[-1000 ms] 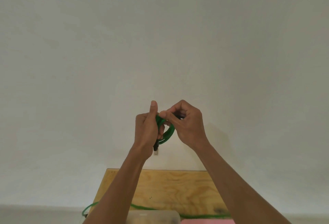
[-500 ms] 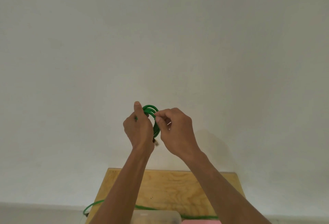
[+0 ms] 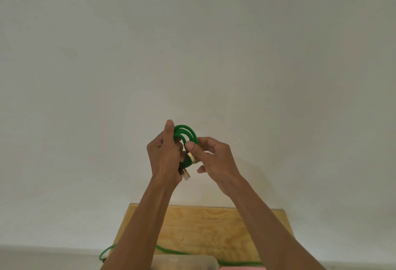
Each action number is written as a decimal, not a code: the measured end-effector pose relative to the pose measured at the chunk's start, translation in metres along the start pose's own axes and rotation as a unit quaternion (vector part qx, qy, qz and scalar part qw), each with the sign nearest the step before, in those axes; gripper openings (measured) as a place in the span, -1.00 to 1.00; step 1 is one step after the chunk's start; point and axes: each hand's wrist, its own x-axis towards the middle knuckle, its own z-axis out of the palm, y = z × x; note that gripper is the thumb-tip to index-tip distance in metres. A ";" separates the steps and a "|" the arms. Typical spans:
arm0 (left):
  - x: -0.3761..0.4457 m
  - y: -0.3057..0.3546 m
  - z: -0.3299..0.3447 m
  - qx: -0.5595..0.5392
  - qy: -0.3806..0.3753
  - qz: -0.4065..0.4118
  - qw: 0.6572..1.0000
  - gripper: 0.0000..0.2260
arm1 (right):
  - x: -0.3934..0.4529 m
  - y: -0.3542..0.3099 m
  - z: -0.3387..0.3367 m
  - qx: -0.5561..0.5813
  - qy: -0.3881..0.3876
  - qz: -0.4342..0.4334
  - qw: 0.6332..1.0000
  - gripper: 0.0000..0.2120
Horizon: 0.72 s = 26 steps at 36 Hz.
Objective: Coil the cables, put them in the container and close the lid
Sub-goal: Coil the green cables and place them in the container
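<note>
A green cable [image 3: 186, 133] is wound into a small coil and held up in the air in front of the white wall. My left hand [image 3: 166, 158] grips the coil from the left, thumb pointing up; one connector [image 3: 185, 174] hangs below it. My right hand [image 3: 211, 158] pinches the cable's other end near a gold connector [image 3: 192, 158]. A second green cable [image 3: 171, 253] lies loose across the wooden table [image 3: 205, 227]. The clear container [image 3: 184, 263] shows only partly at the bottom edge.
The wooden table stands against a plain white wall [image 3: 214, 55]. The loose cable loops over the table's left edge [image 3: 105, 254]. A pink thing [image 3: 242, 268] peeks in at the bottom, right of the container.
Both hands with the coil shifted slightly left and the coil turned, so its loops now show above my left hand. My right hand has slid down to the connector end.
</note>
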 end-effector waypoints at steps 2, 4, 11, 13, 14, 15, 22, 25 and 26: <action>-0.001 -0.001 0.001 -0.008 -0.001 -0.024 1.000 -0.53 | -0.002 0.002 0.003 0.026 -0.018 -0.010 0.999 -0.74; -0.001 -0.002 0.004 -0.018 -0.001 -0.050 0.999 -0.53 | -0.004 0.005 0.008 0.038 0.011 -0.031 0.999 -0.74; -0.001 -0.011 0.007 -0.001 0.041 -0.066 0.997 -0.55 | -0.002 0.013 0.018 0.013 0.072 -0.046 0.996 -0.71; 0.002 -0.011 0.005 0.014 0.061 -0.050 0.997 -0.56 | -0.002 0.014 0.012 0.024 0.010 -0.024 0.999 -0.72; 0.003 -0.011 0.004 0.020 0.067 -0.045 0.997 -0.56 | -0.002 0.016 0.008 0.056 -0.030 -0.013 0.998 -0.72; 0.005 -0.010 0.004 0.021 0.067 -0.044 0.997 -0.56 | -0.002 0.016 0.003 0.096 -0.069 -0.003 0.993 -0.71; 0.001 -0.023 0.007 0.009 0.048 -0.051 0.997 -0.54 | 0.002 0.026 0.001 0.069 -0.048 -0.008 0.996 -0.81; -0.004 -0.029 0.014 0.030 0.063 -0.024 0.997 -0.55 | 0.004 0.032 0.009 0.004 0.019 -0.033 0.999 -0.89; -0.004 -0.032 0.017 0.037 0.073 -0.016 0.997 -0.54 | 0.005 0.034 0.010 0.003 0.031 -0.034 0.999 -0.90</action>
